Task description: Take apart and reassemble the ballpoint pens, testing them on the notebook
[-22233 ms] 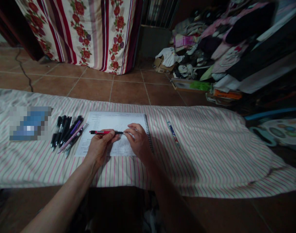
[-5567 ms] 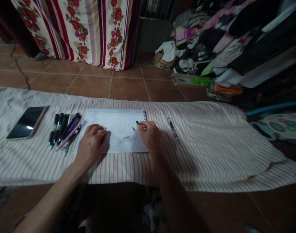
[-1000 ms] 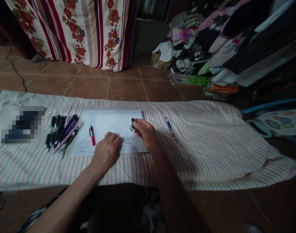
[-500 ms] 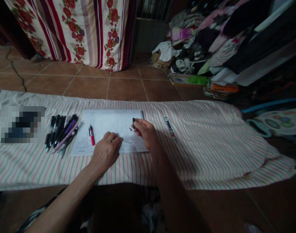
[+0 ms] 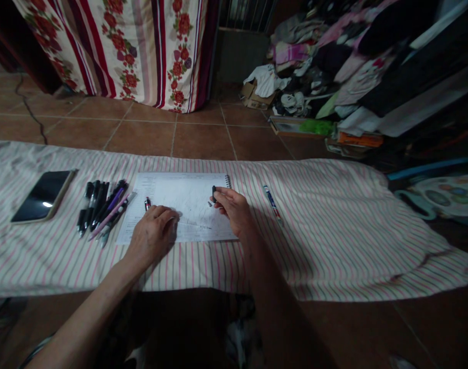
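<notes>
Two hands are over the notebook (image 5: pixel 180 187): the right hand (image 5: pixel 234 209) above its spiral-side half, the left hand (image 5: pixel 151 230) at its opposite, near corner. The right thumb and fingers pinch a short black pen piece (image 5: pixel 214 190); its long axis either points to the notebook's far edge or stands up from the page, I cannot tell which. Just beside those fingertips is a small grey tip (image 5: pixel 210 203). A thin rod (image 5: pixel 204 226) lies nearly parallel to the notebook's near edge, between the hands, its faint end nearer the left. The left fingers curl downward, and whether they grip anything is hidden. Beyond them, on the notebook, sits a partly covered red pen barrel (image 5: pixel 147 203).
</notes>
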